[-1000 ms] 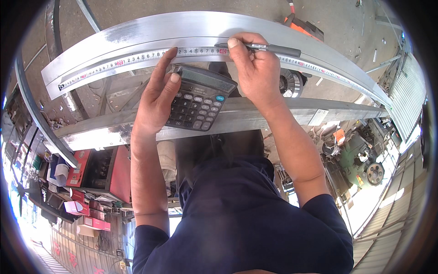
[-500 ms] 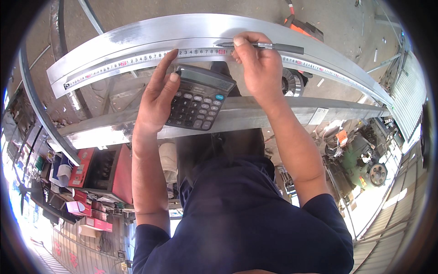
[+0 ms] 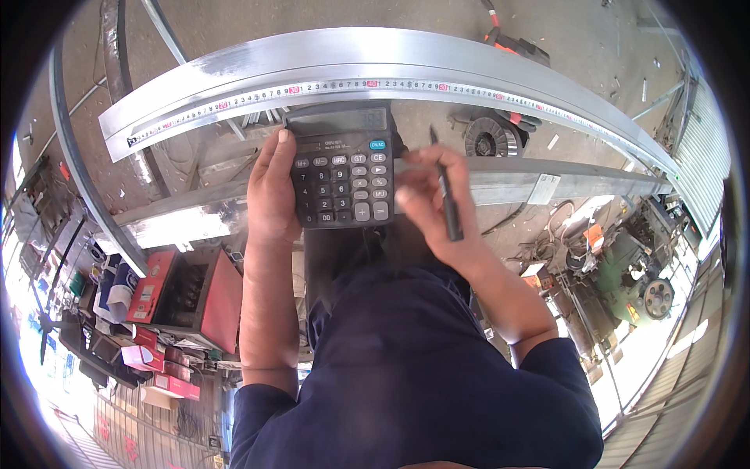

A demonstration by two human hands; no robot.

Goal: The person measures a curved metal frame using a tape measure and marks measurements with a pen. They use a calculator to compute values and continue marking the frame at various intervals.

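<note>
The metal beam carries a tape measure along its face. Your left hand grips the calculator just below it; hold it level. Your right hand, fingers closed round a pen, should key with one free fingertip.

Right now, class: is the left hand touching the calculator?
Touching. The head view shows the left hand wrapped around the left edge of the calculator.
</note>
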